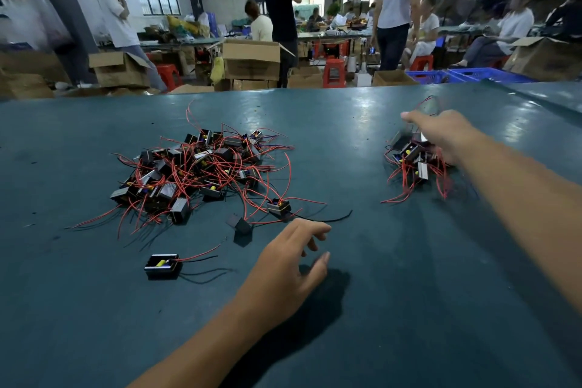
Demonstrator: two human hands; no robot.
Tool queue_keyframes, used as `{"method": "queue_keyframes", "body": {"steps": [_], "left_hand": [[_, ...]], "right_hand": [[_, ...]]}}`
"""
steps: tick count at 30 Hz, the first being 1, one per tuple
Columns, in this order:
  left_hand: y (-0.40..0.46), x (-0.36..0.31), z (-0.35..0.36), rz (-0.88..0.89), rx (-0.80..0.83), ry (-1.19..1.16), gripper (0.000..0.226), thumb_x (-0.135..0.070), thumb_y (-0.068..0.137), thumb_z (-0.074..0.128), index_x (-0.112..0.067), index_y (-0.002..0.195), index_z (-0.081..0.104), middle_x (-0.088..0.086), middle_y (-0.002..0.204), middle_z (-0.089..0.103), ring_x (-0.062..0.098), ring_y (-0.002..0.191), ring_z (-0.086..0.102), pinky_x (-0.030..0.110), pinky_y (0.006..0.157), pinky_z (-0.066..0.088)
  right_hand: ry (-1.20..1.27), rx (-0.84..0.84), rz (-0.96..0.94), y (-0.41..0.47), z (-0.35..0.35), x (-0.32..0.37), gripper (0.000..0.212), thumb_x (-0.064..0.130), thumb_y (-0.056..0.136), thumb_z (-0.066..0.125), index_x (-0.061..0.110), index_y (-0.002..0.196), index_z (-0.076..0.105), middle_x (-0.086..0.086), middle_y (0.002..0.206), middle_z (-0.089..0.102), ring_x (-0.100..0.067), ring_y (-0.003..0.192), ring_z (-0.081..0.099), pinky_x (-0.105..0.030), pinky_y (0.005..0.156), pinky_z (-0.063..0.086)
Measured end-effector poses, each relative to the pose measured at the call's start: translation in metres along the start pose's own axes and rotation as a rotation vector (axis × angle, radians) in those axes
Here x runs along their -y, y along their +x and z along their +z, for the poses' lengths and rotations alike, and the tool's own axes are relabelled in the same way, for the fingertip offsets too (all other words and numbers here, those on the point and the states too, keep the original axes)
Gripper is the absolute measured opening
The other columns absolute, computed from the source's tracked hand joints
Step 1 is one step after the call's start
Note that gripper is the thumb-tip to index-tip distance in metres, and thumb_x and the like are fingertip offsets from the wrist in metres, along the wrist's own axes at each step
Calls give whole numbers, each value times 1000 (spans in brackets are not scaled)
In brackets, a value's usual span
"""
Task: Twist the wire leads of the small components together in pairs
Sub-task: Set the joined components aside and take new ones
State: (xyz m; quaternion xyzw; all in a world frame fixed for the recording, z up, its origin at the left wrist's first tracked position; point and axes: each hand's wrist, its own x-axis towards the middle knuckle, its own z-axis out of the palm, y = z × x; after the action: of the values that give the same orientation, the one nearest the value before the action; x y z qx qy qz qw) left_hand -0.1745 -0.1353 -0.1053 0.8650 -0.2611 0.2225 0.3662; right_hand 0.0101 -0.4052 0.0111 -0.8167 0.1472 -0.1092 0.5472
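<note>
A big heap of small black components (204, 173) with red and black wire leads lies on the teal table (393, 309), left of centre. A smaller heap (412, 167) lies at the right. My right hand (441, 135) reaches over that smaller heap, blurred, thumb stretched out; its fingers are hidden, and blurred parts and a wire loop show around it. My left hand (293, 264) hovers low over the table's middle with relaxed fingers, holding nothing. One component (162, 265) lies alone to its left. Two more (278, 207) (242, 225) sit just beyond its fingertips.
Beyond the table's far edge stand open cardboard boxes (250, 58), red stools (333, 72) and blue crates (472, 74). Several people stand or sit at other benches in the background.
</note>
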Motion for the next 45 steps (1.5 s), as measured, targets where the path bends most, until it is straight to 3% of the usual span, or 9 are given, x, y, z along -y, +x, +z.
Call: {"method": "queue_keyframes", "body": {"steps": [4,10,14,17,28,34,36,40,45], "left_hand": [[1,5,-6,23,-15,18,30,-15,91,66,-20,120,59,-14,107,57,4,95,55,19,83,45],[5,11,-20,63,-58,97,27,-14,90,65,-14,117,63,-10,108,58,4,92,54,19,85,45],[21,29,-63,56,-263,236,12,-5,88,66,-7,99,68,0,96,61,10,86,55,19,81,44],[25,58,-108,-205,-399,222,11,-5,89,65,-16,93,66,-8,82,60,2,72,53,9,68,39],[0,130,-104,-661,-86,365,5,-23,95,63,-22,91,64,-6,85,64,11,79,60,31,69,48],[15,109,-108,-734,-415,-352,11,-8,95,57,-14,95,67,6,88,66,12,68,55,25,64,45],[10,105,-132,-708,-217,-303,14,-6,94,58,-16,94,68,6,86,66,13,69,56,25,64,43],[-10,100,-171,-728,589,9,29,-33,75,85,-38,99,69,-11,95,68,12,89,65,28,78,49],[-3,92,-150,-691,609,116,22,-33,77,85,-33,92,69,-8,93,68,9,85,63,29,76,49]], "right_hand": [[-460,-21,-105,-22,22,8,72,54,81,65,1,127,49,-20,128,55,-35,109,55,-41,89,47],[-321,305,-284,-130,74,-24,67,46,87,67,12,141,46,-5,140,55,-20,124,55,-37,105,43],[-169,468,-379,-180,94,-57,26,33,87,72,19,108,66,7,101,72,-3,93,66,-28,89,53],[-117,394,-491,-194,95,-69,8,33,88,68,26,87,63,18,81,69,4,82,64,-14,75,49],[-131,356,-579,-200,98,-82,19,30,91,65,20,77,58,10,69,64,0,71,59,-8,64,41],[-96,384,-528,-198,102,-83,12,32,92,64,25,85,57,8,76,68,-4,72,64,-14,65,47],[-112,374,-533,-197,102,-84,15,33,92,64,24,83,56,6,74,68,-8,71,64,-18,65,48],[-139,368,-531,-196,104,-85,20,35,92,62,22,78,55,3,71,66,-12,68,61,-25,64,47],[-121,371,-540,-195,105,-86,17,32,91,64,23,78,57,5,70,66,-10,67,62,-25,65,48]]}}
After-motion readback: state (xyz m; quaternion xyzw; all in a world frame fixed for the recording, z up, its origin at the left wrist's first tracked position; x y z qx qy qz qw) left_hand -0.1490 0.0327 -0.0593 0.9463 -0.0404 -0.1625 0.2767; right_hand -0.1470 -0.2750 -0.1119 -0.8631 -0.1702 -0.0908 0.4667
